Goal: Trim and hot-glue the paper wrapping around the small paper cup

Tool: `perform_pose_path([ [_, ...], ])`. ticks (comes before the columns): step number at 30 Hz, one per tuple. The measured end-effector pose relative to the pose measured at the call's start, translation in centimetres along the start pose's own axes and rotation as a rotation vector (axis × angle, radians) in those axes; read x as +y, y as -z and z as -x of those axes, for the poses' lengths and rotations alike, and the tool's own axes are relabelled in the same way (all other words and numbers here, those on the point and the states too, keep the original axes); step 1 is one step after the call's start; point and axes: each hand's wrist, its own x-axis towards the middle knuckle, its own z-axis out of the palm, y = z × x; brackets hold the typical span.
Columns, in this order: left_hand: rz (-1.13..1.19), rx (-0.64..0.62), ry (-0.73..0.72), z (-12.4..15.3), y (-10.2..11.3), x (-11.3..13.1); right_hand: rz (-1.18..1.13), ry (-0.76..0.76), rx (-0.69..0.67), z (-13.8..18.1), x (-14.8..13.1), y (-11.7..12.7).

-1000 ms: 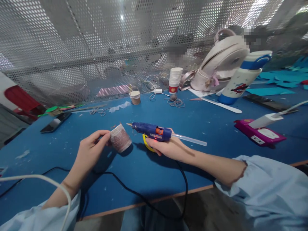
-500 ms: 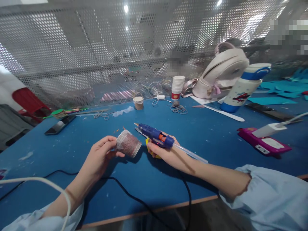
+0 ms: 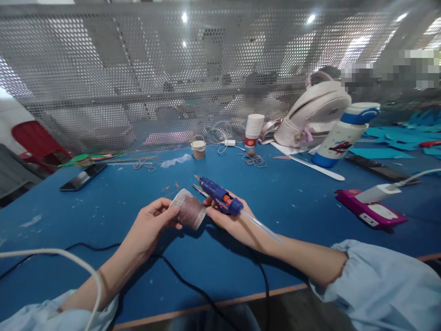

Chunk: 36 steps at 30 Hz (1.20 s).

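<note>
Cup [image 3: 189, 211] aslant between both hands [image 3: 153, 225] [image 3: 237, 226]

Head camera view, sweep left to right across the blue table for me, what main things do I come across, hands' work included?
Black phone, left hand, wrapped cup, glue gun, stack of paper cups, pale backpack, magenta packet.

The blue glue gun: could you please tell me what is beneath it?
Beneath the glue gun, the right hand, a narrow metal tip and a sliver of yellow show; the hand and gun hide the rest.
</note>
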Motion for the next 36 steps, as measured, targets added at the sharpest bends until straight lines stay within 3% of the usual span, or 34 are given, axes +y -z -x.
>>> perform_pose_path([
  [14, -0.231, -0.047, -0.122, 0.2, 0.6, -0.5, 0.101, 0.168, -0.015, 0.4, -0.4, -0.1],
  [20, -0.396, -0.055, -0.231, 0.4, 0.7, -0.1, 0.120, 0.327, 0.017, 0.6, 0.7, -0.2],
  [26, -0.444, -0.094, -0.222, 0.4, 0.7, -0.3, 0.160, 0.403, -0.003, 0.5, 1.2, -0.1],
  [36, -0.424, -0.118, -0.187, 0.3, 0.7, -0.1, 0.121, 0.328, -0.048, 0.6, 1.6, -0.5],
])
